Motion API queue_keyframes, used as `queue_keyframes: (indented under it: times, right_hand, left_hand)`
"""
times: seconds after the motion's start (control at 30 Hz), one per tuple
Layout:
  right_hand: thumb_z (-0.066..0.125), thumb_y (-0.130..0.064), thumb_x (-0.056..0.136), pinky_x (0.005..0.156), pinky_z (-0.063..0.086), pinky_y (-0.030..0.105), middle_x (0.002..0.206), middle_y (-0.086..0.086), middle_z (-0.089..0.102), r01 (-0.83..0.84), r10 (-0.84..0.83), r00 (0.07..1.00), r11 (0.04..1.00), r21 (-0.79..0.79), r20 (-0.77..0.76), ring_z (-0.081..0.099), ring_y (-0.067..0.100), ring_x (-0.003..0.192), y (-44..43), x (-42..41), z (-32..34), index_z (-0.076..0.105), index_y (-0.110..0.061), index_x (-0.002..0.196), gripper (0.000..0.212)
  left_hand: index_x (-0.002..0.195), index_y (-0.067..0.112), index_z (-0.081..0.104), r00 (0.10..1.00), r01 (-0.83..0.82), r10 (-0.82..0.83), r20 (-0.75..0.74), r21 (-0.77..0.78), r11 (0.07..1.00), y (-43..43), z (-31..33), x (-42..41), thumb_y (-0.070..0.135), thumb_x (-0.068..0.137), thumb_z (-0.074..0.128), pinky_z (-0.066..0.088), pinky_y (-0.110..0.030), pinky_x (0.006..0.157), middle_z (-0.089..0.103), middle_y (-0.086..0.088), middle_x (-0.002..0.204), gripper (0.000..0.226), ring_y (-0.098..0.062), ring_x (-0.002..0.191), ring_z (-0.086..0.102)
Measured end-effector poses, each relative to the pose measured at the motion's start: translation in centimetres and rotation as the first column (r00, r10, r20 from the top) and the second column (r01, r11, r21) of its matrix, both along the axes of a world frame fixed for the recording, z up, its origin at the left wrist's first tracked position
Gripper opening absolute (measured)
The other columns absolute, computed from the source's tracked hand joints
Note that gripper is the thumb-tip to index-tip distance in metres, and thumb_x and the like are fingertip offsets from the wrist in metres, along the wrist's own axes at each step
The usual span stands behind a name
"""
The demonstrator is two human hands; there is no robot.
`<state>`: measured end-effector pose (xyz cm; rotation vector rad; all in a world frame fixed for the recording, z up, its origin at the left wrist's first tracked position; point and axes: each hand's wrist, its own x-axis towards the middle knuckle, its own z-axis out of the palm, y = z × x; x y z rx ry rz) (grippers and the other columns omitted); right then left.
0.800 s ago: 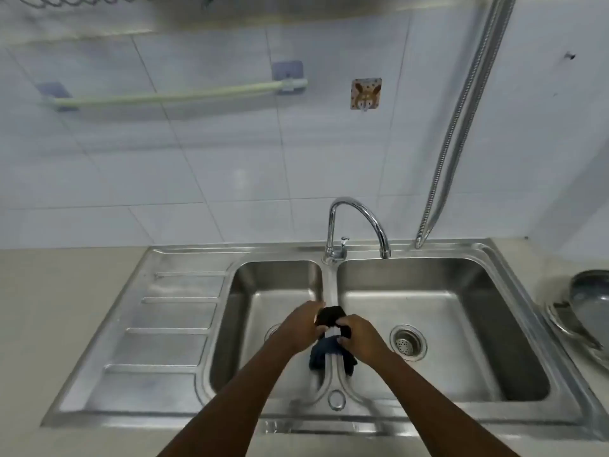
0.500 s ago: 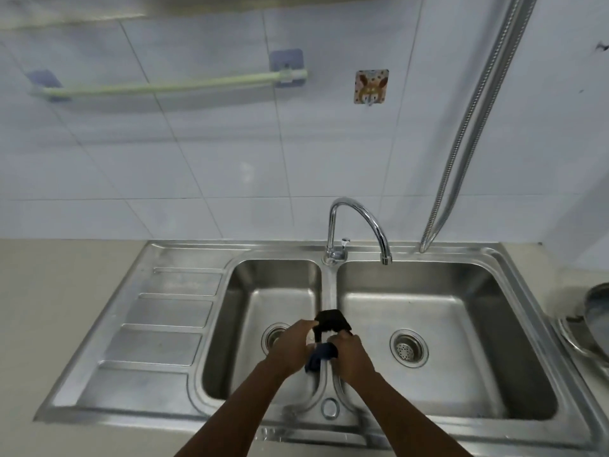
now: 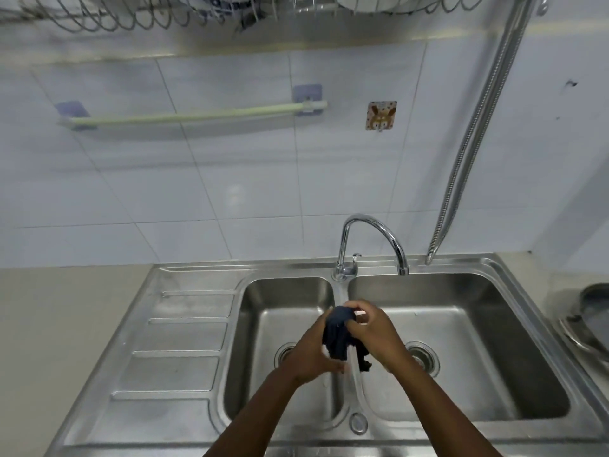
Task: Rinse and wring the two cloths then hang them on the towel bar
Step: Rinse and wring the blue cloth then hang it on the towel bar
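Head view, one entry, positions given from the faucet (image 3: pixel 369 245). Sink (image 3: pixel 197 324): stainless steel, double basin, ribbed drainboard to the left of the faucet; spout curves over the right basin. Dark cloth (image 3: pixel 337 334): navy, bunched and twisted, held in front of the faucet above the divider between the two basins, a darker end hanging low on its right side. Whether it is one cloth or two bunched together cannot be told. Left hand (image 3: pixel 309 351): fingers clenched around the lower left part of the cloth. Right hand (image 3: pixel 372 331): fingers closed on the upper end of the cloth, thumb and fingertips pinching its top. Towel bar (image 3: pixel 194 115): pale green, mounted on the tiled wall above and left of the faucet, bare. Animal-print hook (image 3: pixel 381 115): on the wall just above the faucet. Flexible metal hose (image 3: pixel 474 127): runs up the wall to the right. Dish rack (image 3: pixel 131 14): wire, along the top edge. Metal pan (image 3: pixel 590 321): far right of the faucet, on the counter.
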<state>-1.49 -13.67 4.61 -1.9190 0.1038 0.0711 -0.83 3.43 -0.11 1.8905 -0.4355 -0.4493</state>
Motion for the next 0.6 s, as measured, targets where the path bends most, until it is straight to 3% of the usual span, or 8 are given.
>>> queue_keyframes:
  times: [0.07, 0.2, 0.27, 0.33, 0.37, 0.47, 0.53, 0.6]
  right_hand:
    - [0.059, 0.001, 0.082, 0.071, 0.062, 0.031, 0.1, 0.001, 0.069, 0.051, -0.053, 0.998, 0.99, 0.132, 0.016, 0.069, 0.015, 0.083, 0.8, -0.1, 1.7, 0.065, -0.033, 0.098, 0.038]
    - [0.054, 0.01, 0.083, 0.061, 0.057, 0.02, 0.104, 0.004, 0.067, 0.064, -0.08, 0.996, 0.96, 0.272, 0.047, 0.071, 0.011, 0.084, 1.3, -0.2, 2.9, 0.067, -0.024, 0.097, 0.038]
    - [0.053, 0.011, 0.084, 0.069, 0.059, 0.024, 0.109, 0.006, 0.063, 0.047, -0.06, 0.994, 0.989, 0.138, 0.093, 0.069, 0.017, 0.093, 0.9, -0.3, 2.6, 0.071, -0.018, 0.095, 0.036]
    - [0.055, 0.009, 0.085, 0.088, 0.056, 0.03, 0.115, 0.005, 0.06, -0.014, 0.034, 0.984, 0.993, -0.119, 0.173, 0.062, 0.021, 0.106, 0.6, -0.2, 2.3, 0.071, -0.013, 0.102, 0.031]
    - [0.06, 0.002, 0.086, 0.095, 0.05, 0.026, 0.12, 0.003, 0.057, -0.082, 0.13, 0.973, 0.967, -0.242, 0.191, 0.058, 0.02, 0.112, 0.6, -0.3, 2.1, 0.068, -0.012, 0.11, 0.03]
    - [0.078, -0.033, 0.075, 0.095, 0.037, 0.007, 0.133, -0.013, 0.039, -0.312, 0.37, 0.928, 0.837, -0.45, 0.045, 0.044, 0.006, 0.122, 1.3, -0.4, 1.8, 0.044, -0.021, 0.136, 0.071]
    - [0.08, -0.033, 0.071, 0.1, 0.036, 0.017, 0.133, -0.011, 0.041, -0.295, 0.393, 0.918, 0.771, -0.564, 0.056, 0.043, 0.008, 0.12, 1.8, 0.2, 1.2, 0.037, -0.021, 0.14, 0.082]
    - [0.071, -0.016, 0.081, 0.101, 0.039, 0.028, 0.127, 0.007, 0.056, -0.208, 0.381, 0.908, 0.769, -0.604, 0.173, 0.052, 0.022, 0.117, 2.3, 0.9, 1.2, 0.048, -0.01, 0.133, 0.057]
  left_hand:
    - [0.137, 0.038, 0.039, 0.998, -0.055, 0.055, 0.002, -0.022, 0.998, 0.3, 0.8, 0.4, 0.015, 0.071, 0.081, 0.054, -0.02, 0.085, 0.06, 0.014, 0.126, 0.082, 0.0, 0.111, 0.06]
    - [0.11, 0.033, 0.061, 0.998, -0.023, 0.011, 0.068, 0.176, 0.984, 2.2, 2.4, 1.4, 0.027, 0.085, 0.063, 0.05, -0.014, 0.068, 0.069, 0.006, 0.098, 0.026, -0.013, 0.085, 0.066]
    - [0.1, 0.019, 0.065, 1.0, 0.018, -0.023, 0.02, 0.225, 0.974, 3.2, 3.1, 2.0, 0.024, 0.082, 0.061, 0.049, -0.015, 0.069, 0.069, 0.009, 0.086, 0.019, -0.006, 0.077, 0.065]
    - [0.092, 0.013, 0.065, 0.993, 0.084, -0.07, -0.092, 0.166, 0.983, 3.9, 3.9, 2.3, 0.019, 0.081, 0.059, 0.054, -0.018, 0.069, 0.07, 0.007, 0.074, 0.014, -0.005, 0.069, 0.066]
    - [0.088, 0.014, 0.064, 0.986, 0.116, -0.097, -0.134, 0.139, 0.983, 4.1, 4.3, 2.4, 0.018, 0.083, 0.058, 0.055, -0.022, 0.071, 0.069, 0.005, 0.071, 0.008, -0.008, 0.067, 0.067]
    - [0.087, 0.016, 0.06, 0.968, 0.134, -0.109, -0.227, 0.095, 0.986, 4.5, 5.8, 2.9, 0.021, 0.094, 0.055, 0.051, -0.029, 0.071, 0.063, 0.004, 0.07, 0.01, -0.011, 0.063, 0.059]
    - [0.099, 0.011, 0.058, 0.936, 0.127, -0.113, -0.333, 0.02, 0.992, 4.5, 6.9, 3.3, 0.024, 0.096, 0.054, 0.047, -0.026, 0.061, 0.057, 0.004, 0.067, 0.014, -0.008, 0.056, 0.051]
    - [0.103, 0.011, 0.056, 0.897, 0.144, -0.137, -0.419, -0.015, 0.989, 4.6, 8.2, 3.7, 0.028, 0.096, 0.054, 0.041, -0.02, 0.051, 0.052, 0.005, 0.065, 0.019, -0.006, 0.052, 0.043]
